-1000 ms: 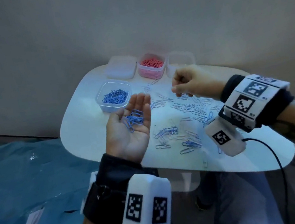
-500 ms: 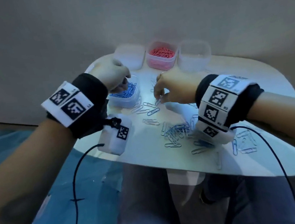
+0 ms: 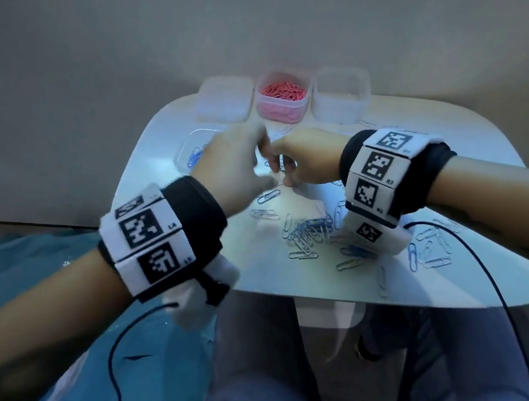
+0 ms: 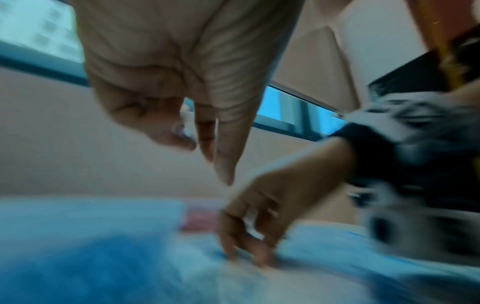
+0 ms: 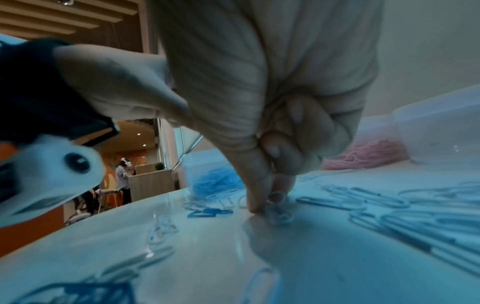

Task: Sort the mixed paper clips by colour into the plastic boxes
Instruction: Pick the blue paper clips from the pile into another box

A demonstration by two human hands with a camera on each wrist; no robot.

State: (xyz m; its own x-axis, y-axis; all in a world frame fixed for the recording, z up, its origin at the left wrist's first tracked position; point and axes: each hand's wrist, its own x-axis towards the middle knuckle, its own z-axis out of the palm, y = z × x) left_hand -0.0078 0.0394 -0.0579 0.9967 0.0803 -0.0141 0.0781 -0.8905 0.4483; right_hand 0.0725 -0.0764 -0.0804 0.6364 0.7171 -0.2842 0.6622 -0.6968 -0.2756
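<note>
Clear plastic boxes are being seen along the far edge of the white rounded table (image 3: 452, 146). A pink-tinted clear box (image 3: 282, 109) in the middle of the row is being filled with pink paper clips (image 3: 281, 90). To its left a frosted clear box (image 3: 225, 102) is standing, and to its right another clear box (image 3: 340, 96); their contents cannot be told. Nearer and to the left, a fourth clear box (image 3: 187, 156) is holding dark blue paper clips (image 3: 195, 158) and is being partly hidden by the left hand (image 3: 234, 167).

Loose light blue and dark blue paper clips (image 3: 308, 233) are lying scattered over the middle and right of the table, well apart from the far row of boxes.

The right hand (image 5: 272, 123) is being held fingertips-down on the table, and a light blue paper clip (image 5: 279, 214) is being pinched between thumb and forefinger against the surface, as the right wrist view shows. The left hand is blurred in the head view and is being held just beside the right hand, above the table; in the left wrist view its fingers (image 4: 223, 160) are pointing downward, loosely spread, with nothing being gripped.

Black wristbands with white marker tags (image 3: 149, 233) are being worn on both wrists.
</note>
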